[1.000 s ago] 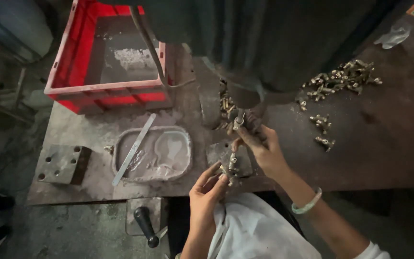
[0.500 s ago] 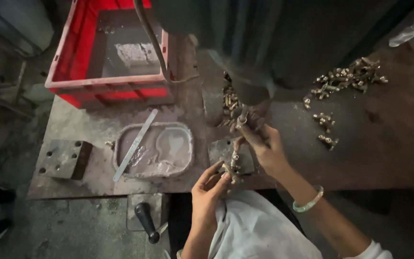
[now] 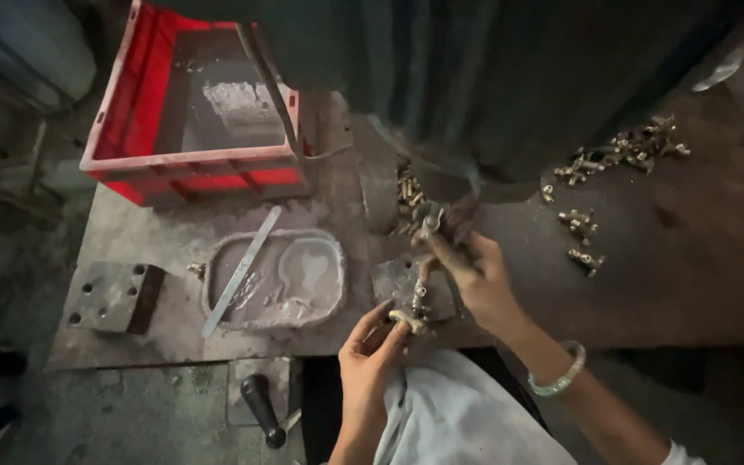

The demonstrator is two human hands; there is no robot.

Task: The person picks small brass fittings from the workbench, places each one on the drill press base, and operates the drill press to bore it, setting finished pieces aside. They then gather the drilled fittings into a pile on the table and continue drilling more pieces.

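My left hand (image 3: 370,346) pinches a small brass fitting (image 3: 408,319) at the near edge of the metal bench, next to a grey fixture block (image 3: 393,282). My right hand (image 3: 475,280), with a pale bangle on its wrist, reaches forward and grips another small brass part (image 3: 429,221) just below the dark machine body (image 3: 492,77). A cluster of brass parts (image 3: 406,191) lies right behind it under the machine.
A red plastic crate (image 3: 189,169) stands at the back left. A shallow oily metal tray (image 3: 274,280) with a flat metal strip (image 3: 240,269) sits left of my hands. Drilled steel block (image 3: 114,295) at far left. Loose brass parts (image 3: 622,151) at right. Black lever handle (image 3: 262,408) below the bench.
The view has shifted slightly. My right hand has drawn a little nearer with its brass part; my left hand stays at the bench edge holding its fitting.
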